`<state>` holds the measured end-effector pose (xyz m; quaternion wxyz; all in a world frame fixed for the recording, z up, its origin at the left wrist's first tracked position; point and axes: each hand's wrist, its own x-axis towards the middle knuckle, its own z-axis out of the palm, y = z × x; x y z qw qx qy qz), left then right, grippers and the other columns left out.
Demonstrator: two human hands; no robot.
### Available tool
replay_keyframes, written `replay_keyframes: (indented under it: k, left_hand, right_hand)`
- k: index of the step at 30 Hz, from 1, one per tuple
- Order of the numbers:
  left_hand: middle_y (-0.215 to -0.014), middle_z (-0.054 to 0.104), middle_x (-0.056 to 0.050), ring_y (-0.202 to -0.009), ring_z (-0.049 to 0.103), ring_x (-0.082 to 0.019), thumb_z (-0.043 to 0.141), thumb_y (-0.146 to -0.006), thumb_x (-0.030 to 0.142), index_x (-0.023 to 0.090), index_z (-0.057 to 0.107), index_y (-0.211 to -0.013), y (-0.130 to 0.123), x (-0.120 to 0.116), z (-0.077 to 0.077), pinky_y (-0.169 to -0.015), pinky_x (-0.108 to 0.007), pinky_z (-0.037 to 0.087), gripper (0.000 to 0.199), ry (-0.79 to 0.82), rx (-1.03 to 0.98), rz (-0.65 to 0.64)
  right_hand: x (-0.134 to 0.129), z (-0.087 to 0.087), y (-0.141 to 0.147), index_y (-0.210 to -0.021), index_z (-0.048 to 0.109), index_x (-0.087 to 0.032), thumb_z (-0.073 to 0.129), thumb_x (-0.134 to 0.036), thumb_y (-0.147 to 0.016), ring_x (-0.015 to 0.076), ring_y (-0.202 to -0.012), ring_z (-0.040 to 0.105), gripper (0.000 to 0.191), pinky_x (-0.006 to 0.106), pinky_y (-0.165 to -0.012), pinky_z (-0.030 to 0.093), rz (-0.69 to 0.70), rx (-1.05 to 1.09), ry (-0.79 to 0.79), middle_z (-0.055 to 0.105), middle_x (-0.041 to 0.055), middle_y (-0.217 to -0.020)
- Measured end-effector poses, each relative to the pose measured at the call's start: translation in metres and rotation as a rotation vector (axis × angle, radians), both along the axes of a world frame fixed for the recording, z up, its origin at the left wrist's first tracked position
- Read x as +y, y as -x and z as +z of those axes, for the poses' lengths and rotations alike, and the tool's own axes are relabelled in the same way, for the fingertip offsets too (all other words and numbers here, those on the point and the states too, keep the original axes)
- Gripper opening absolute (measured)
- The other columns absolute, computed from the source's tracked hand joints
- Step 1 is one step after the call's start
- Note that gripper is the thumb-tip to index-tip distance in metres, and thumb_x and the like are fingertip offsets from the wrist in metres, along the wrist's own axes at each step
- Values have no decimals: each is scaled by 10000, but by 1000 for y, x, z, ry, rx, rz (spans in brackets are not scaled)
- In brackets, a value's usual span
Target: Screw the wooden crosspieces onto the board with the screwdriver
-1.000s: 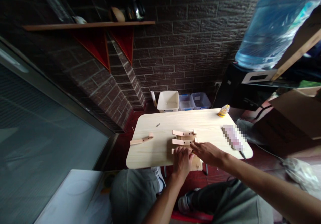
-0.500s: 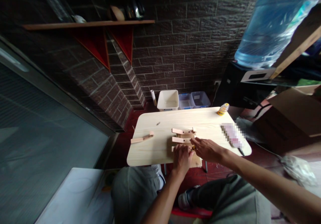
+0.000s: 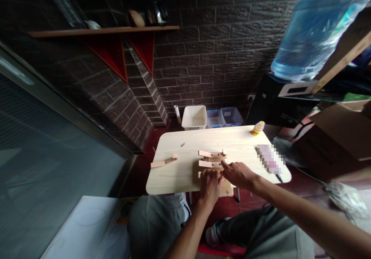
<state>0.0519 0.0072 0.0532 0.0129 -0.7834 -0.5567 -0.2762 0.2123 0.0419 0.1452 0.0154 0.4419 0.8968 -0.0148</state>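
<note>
from here, the table (image 3: 185,135) bears the rack (image 3: 213,164) at six o'clock; it looks light and stiff, best held by its board (image 3: 227,190). left hand (image 3: 211,182) and right hand (image 3: 238,173) crowd its near slat (image 3: 199,174), fingers curled in close; what they grip, i can't tell.

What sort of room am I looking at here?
Probably a corner of a home or small workplace, serving as a makeshift work spot: a small light-wood table with wooden pieces on it, a large blue water bottle and a cardboard box nearby.
</note>
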Motion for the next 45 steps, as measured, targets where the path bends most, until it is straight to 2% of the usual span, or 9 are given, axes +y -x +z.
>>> replay_keyframes:
  k: [4,7,15,18,23,27,36,42,45]
  left_hand:
    - [-909,651,-36,-926,604,-235,697,-836,251,220,611,-946,0,1,-2,-892,-419,454,143,16,0,-14]
    - [-897,647,-40,-920,602,-235,700,-838,276,216,612,-957,0,1,-3,-891,-420,451,159,16,-2,-15]
    - [-920,640,-43,-929,596,-229,713,-831,292,213,601,-927,-1,2,-2,-917,-418,446,168,-5,27,4]
    - [-918,642,-37,-932,595,-226,703,-838,284,216,601,-925,0,2,-1,-912,-412,446,150,17,23,-10]
    - [-894,644,-28,-904,595,-223,705,-831,262,226,606,-928,0,1,-1,-879,-404,450,143,18,5,-19]
    - [-885,642,-31,-914,595,-231,706,-833,284,215,603,-932,1,1,-3,-881,-408,448,159,9,10,-8]
    - [-934,652,-40,-935,601,-227,731,-815,294,206,613,-939,-1,1,-3,-927,-420,449,193,43,4,2]
    - [-912,655,-44,-931,608,-229,694,-845,269,208,618,-910,0,1,-1,-887,-410,454,117,26,0,-10]
    - [-887,650,-38,-914,608,-228,699,-841,283,211,621,-929,-1,1,-2,-873,-406,456,138,11,7,2]
  right_hand:
    - [-1,8,-4,-1125,574,-114,403,-206,-977,210,-926,645,244,291,-701,490,179,67,-37,656,146,-1052]
    - [1,10,-6,-1079,588,-137,390,-157,-976,190,-918,636,224,281,-714,486,246,41,-19,646,125,-1060]
    - [4,2,1,-1177,555,-83,402,-344,-1005,204,-653,668,348,275,-520,408,-36,-46,6,687,123,-769]
    - [0,1,-2,-1154,562,-91,379,-343,-1011,198,-638,658,343,272,-518,405,-49,-46,-6,676,110,-745]
    - [-3,1,-9,-1105,577,-139,387,-237,-988,194,-868,631,244,281,-646,478,188,73,-65,646,137,-1044]
    - [0,5,-8,-1063,583,-157,399,-134,-964,187,-901,620,210,277,-647,475,302,49,-41,630,113,-1071]
    - [5,6,3,-1115,564,-111,360,-367,-1020,206,-649,653,341,293,-526,401,-35,-25,27,686,109,-785]
    - [3,5,-4,-1058,587,-145,412,-203,-970,201,-898,622,205,287,-682,472,204,43,-58,644,116,-1009]
    - [5,1,-6,-1076,583,-154,412,-165,-968,184,-869,617,203,277,-676,468,233,30,-40,640,102,-1010]
